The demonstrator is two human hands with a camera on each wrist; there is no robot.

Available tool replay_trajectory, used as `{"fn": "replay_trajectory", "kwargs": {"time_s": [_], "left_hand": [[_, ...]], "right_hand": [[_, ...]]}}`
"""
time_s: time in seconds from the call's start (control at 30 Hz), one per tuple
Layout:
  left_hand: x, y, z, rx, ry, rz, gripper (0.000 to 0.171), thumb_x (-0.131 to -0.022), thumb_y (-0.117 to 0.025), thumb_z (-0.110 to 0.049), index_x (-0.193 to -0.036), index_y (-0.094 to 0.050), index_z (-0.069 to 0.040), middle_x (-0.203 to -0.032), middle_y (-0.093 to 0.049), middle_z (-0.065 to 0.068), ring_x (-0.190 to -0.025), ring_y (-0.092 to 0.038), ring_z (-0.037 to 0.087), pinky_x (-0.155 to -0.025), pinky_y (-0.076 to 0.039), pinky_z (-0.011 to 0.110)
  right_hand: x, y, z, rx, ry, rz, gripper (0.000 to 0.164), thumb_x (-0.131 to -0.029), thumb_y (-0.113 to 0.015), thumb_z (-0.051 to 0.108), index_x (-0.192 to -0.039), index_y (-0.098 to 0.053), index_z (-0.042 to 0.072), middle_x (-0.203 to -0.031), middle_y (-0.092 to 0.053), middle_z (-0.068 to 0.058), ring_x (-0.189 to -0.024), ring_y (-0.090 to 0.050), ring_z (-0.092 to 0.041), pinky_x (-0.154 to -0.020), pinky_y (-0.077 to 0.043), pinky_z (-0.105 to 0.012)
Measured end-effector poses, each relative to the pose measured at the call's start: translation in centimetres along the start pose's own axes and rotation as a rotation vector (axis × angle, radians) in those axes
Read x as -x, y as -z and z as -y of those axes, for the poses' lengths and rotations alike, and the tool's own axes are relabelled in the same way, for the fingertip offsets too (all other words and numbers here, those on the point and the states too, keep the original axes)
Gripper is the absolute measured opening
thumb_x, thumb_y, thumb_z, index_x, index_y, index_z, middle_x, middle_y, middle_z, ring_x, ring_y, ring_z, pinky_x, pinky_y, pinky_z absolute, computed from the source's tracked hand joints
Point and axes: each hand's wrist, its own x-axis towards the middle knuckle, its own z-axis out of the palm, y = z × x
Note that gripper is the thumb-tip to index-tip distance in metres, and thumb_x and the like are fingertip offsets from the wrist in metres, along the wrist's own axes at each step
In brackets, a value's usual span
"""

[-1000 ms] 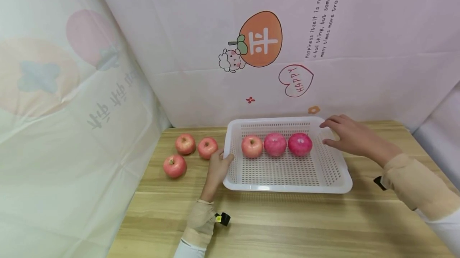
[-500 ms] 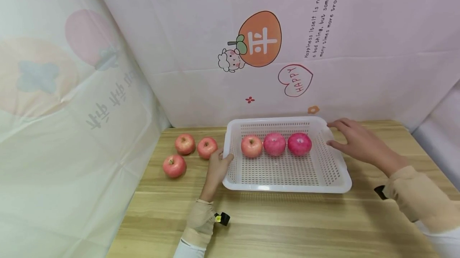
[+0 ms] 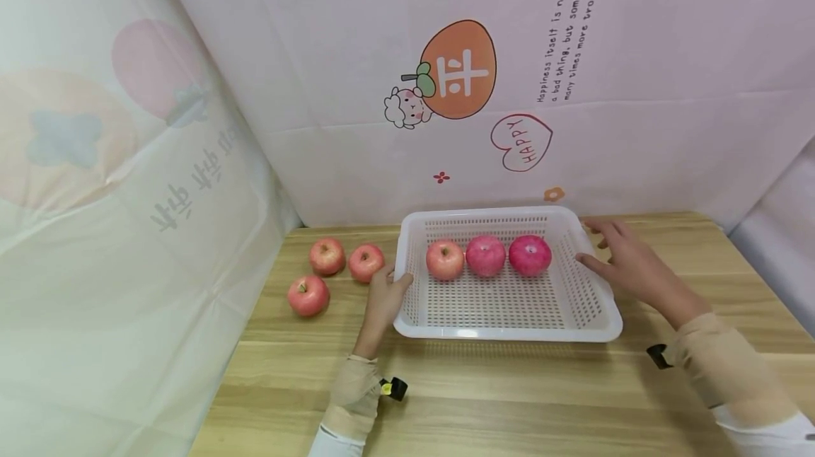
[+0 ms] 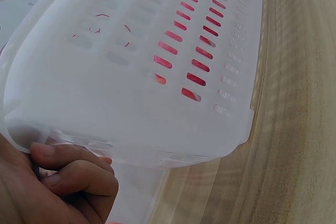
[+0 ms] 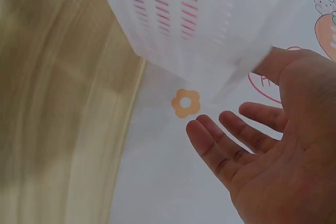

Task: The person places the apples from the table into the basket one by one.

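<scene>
A white perforated plastic basket [image 3: 509, 334] stands on the wooden table. Three apples sit in a row inside it: a pale red apple [image 3: 445, 259], a pink apple [image 3: 486, 256] and a deep pink apple [image 3: 530, 255]. My left hand [image 3: 384, 301] grips the basket's left rim, thumb on top and fingers curled underneath, as the left wrist view shows. At the right rim is my right hand [image 3: 630, 266], its thumb over the edge. In the right wrist view the fingers [image 5: 212, 148] are loosely extended outside the basket wall, apart from it.
Left of the basket lie three more apples: one by the left hand [image 3: 366, 262], one at the back [image 3: 327, 257] and one in front [image 3: 308, 295]. A printed white cloth [image 3: 356, 160] hangs behind the table, another [image 3: 210, 287] along its left side.
My right hand has shifted outward and down, its fingers passing from above the right rim to outside it. The left hand, the basket and the apples have stayed in place.
</scene>
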Motion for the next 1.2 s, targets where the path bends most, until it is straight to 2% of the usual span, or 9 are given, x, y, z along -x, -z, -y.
{"fn": "replay_trajectory", "kwargs": {"time_s": [0.17,0.33,0.47,0.73,0.83,1.0,1.07,1.2], "left_hand": [[-0.1,0.0,0.1,0.013,0.015,-0.003,0.041,-0.099,-0.062,-0.01,-0.136,-0.065,0.006,-0.116,-0.073,0.036,-0.099,-0.077,0.045,-0.078,-0.067,0.048],[-0.1,0.1,0.1,0.012,0.009,-0.005,0.041,-0.098,-0.062,-0.01,-0.134,-0.065,0.008,-0.115,-0.073,0.036,-0.098,-0.077,0.044,-0.078,-0.066,0.048],[-0.1,0.0,0.1,0.006,-0.012,-0.009,0.04,-0.096,-0.062,-0.009,-0.13,-0.066,0.01,-0.11,-0.074,0.037,-0.095,-0.077,0.046,-0.076,-0.066,0.049],[-0.1,0.0,0.2,0.003,-0.002,-0.011,0.04,-0.096,-0.062,-0.01,-0.13,-0.066,0.01,-0.11,-0.074,0.037,-0.095,-0.077,0.046,-0.077,-0.066,0.05],[-0.1,0.0,0.2,-0.001,0.004,-0.008,0.04,-0.096,-0.062,-0.01,-0.131,-0.066,0.009,-0.111,-0.074,0.036,-0.095,-0.078,0.044,-0.076,-0.066,0.048],[-0.2,0.0,0.2,-0.022,0.005,-0.01,0.04,-0.096,-0.063,-0.011,-0.131,-0.066,0.008,-0.11,-0.075,0.034,-0.093,-0.078,0.04,-0.075,-0.066,0.043],[-0.3,0.0,0.2,-0.033,0.007,-0.011,0.04,-0.096,-0.063,-0.012,-0.131,-0.066,0.008,-0.109,-0.076,0.033,-0.093,-0.078,0.039,-0.073,-0.066,0.042],[-0.4,0.0,0.2,-0.038,0.013,0.0,0.042,-0.097,-0.063,-0.013,-0.134,-0.064,0.007,-0.11,-0.075,0.034,-0.095,-0.079,0.041,-0.074,-0.066,0.043]], "right_hand": [[0.2,-1.1,-0.3,-0.042,-0.03,-0.023,0.07,-0.103,-0.072,0.029,-0.153,-0.041,-0.008,-0.138,-0.047,-0.033,-0.107,-0.061,-0.045,-0.07,-0.058,-0.047],[0.1,-1.8,-0.1,-0.078,-0.108,-0.01,0.073,-0.105,-0.067,0.036,-0.152,-0.04,-0.013,-0.128,-0.049,-0.031,-0.1,-0.06,-0.04,-0.069,-0.051,-0.036],[0.2,-2.3,0.2,-0.106,-0.151,-0.018,0.074,-0.107,-0.064,0.04,-0.152,-0.04,-0.013,-0.12,-0.052,-0.027,-0.094,-0.06,-0.034,-0.068,-0.05,-0.032],[0.4,-2.9,0.4,-0.152,-0.172,-0.082,0.064,-0.107,-0.064,0.034,-0.15,-0.044,-0.009,-0.099,-0.061,-0.02,-0.077,-0.061,-0.024,-0.055,-0.05,-0.029],[0.6,-3.0,0.5,-0.184,-0.201,-0.066,0.064,-0.108,-0.061,0.034,-0.151,-0.041,-0.009,-0.094,-0.063,-0.022,-0.069,-0.062,-0.021,-0.052,-0.052,-0.031],[0.9,-3.1,0.5,-0.27,-0.29,0.011,0.071,-0.11,-0.053,0.042,-0.154,-0.036,-0.011,-0.109,-0.069,-0.039,-0.071,-0.074,-0.024,-0.056,-0.061,-0.037],[0.9,-3.1,0.5,-0.291,-0.321,0.031,0.072,-0.11,-0.052,0.044,-0.152,-0.038,-0.013,-0.116,-0.068,-0.042,-0.073,-0.076,-0.025,-0.057,-0.063,-0.038],[1.0,-3.1,0.5,-0.307,-0.358,0.049,0.07,-0.11,-0.053,0.044,-0.145,-0.043,-0.015,-0.113,-0.068,-0.04,-0.072,-0.076,-0.024,-0.057,-0.063,-0.039]]}}
